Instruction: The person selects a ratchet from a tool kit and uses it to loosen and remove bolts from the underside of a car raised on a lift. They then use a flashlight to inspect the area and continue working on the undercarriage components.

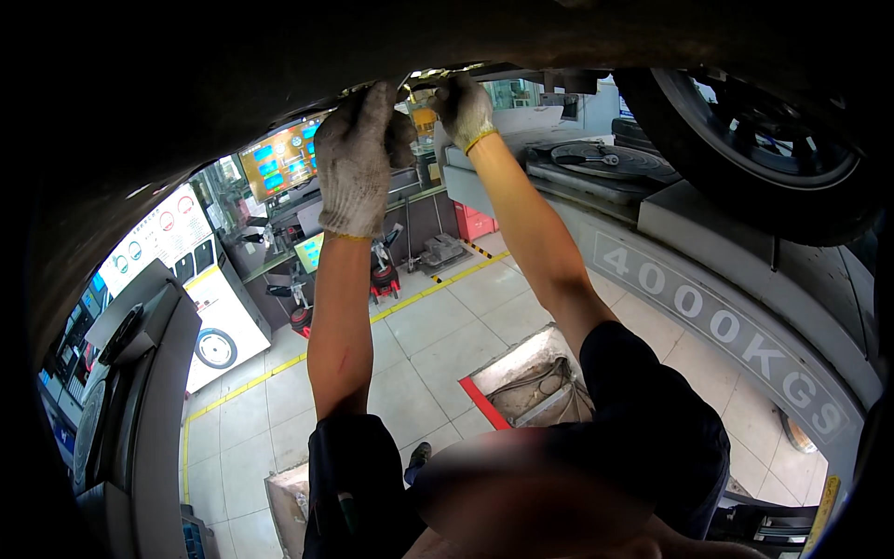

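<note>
I am reaching up with both arms to the dark underside of a car (233, 84). My left hand (358, 163), in a grimy knitted work glove, is raised against the underside with its fingers curled; whatever lies in them is hidden. Just to its right, my right hand (466, 114), in a similar glove with a yellow cuff, is closed near a small dark part at the car's lower edge. I cannot make out what it grips. Up to the right hangs a car wheel (754, 140) with a black tyre.
A grey lift platform (615, 238) with a round turntable plate (610, 160) runs along the right. Another platform (158, 373) stands left, beside a white printed board (228, 317). Behind are a lit screen (282, 160) and red-based jacks (384, 275). An opening with cables (535, 382) breaks the tiled floor.
</note>
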Available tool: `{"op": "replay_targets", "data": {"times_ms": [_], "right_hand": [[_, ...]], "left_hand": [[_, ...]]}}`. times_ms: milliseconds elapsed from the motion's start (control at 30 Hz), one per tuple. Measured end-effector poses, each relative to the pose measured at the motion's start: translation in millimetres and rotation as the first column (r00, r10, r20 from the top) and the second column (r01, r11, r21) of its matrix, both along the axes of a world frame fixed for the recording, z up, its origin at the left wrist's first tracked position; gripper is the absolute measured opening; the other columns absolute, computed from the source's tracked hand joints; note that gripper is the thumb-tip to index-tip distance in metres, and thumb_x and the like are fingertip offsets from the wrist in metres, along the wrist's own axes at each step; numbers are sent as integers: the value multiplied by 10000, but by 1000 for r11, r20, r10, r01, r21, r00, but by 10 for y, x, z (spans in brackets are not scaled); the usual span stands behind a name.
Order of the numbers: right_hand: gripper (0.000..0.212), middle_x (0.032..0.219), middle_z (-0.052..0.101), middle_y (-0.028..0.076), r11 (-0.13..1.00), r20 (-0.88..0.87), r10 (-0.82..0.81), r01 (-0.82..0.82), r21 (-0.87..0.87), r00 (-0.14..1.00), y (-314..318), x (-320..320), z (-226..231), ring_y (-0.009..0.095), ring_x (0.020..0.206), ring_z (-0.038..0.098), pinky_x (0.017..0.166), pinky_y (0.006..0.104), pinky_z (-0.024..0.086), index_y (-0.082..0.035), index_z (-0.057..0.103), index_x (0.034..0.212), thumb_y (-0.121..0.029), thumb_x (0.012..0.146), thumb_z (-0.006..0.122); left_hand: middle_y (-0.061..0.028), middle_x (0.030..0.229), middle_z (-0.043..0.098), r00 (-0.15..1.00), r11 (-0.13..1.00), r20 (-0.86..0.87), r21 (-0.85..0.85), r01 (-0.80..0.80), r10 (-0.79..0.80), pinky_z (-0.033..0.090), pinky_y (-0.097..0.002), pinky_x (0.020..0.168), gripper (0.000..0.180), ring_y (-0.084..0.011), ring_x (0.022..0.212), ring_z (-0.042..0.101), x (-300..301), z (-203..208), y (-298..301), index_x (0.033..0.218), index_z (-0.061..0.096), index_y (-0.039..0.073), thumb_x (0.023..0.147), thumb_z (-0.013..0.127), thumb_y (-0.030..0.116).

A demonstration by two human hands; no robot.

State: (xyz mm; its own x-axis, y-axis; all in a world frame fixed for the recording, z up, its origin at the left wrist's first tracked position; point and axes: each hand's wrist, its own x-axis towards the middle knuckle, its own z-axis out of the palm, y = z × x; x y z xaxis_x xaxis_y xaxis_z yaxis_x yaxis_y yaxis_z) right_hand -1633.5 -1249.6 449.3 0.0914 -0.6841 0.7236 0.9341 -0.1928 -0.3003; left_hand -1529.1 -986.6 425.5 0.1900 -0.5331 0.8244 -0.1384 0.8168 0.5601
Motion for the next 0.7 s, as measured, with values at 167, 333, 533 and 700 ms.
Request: {"op": "replay_targets", "data": {"times_ms": [167, 333, 533, 700], "right_hand": [[133, 843, 661, 67, 805, 99, -571, 580, -126, 815, -565, -348, 130, 169, 653, 620, 522, 292, 550, -60, 649, 1036, -26, 980, 533], [122, 839, 663, 82, 984, 49, -83, 74, 162, 995, -5, 138, 83, 182, 662, 647, 506, 265, 558, -45, 644, 1048, -23, 975, 548], [120, 760, 601, 34, 985, 129, 38, -59, 161, 991, -111, 27, 196, 123, 593, 561, 459, 249, 451, -109, 591, 988, -134, 1036, 485], [281, 752, 568, 0, 950, 33, 308, -310, 39, 951, -91, -85, 142, 126, 570, 498, 499, 233, 390, -164, 595, 1022, -318, 1097, 372]], "left_hand": [[-28, 690, 653, 992, 992, -15, -15, 126, -126, 432, -253, 499, 378, -84, 542, 555, -212, 58, -38, 1064, 693, 30, 1020, 645, 403], [-26, 689, 648, 1000, 1000, -22, 14, 2, -2, 423, -244, 506, 405, -79, 546, 550, 61, -14, -16, 1051, 692, 33, 1026, 616, 430], [-26, 679, 630, 999, 1000, 33, 6, -5, 5, 413, -259, 514, 424, -79, 545, 537, -35, 31, -2, 1022, 684, 34, 1034, 582, 445], [-47, 650, 587, 998, 999, 35, -20, -45, 46, 401, -308, 579, 602, -132, 553, 511, -80, 12, 28, 848, 653, -9, 1011, 560, 564]]}}
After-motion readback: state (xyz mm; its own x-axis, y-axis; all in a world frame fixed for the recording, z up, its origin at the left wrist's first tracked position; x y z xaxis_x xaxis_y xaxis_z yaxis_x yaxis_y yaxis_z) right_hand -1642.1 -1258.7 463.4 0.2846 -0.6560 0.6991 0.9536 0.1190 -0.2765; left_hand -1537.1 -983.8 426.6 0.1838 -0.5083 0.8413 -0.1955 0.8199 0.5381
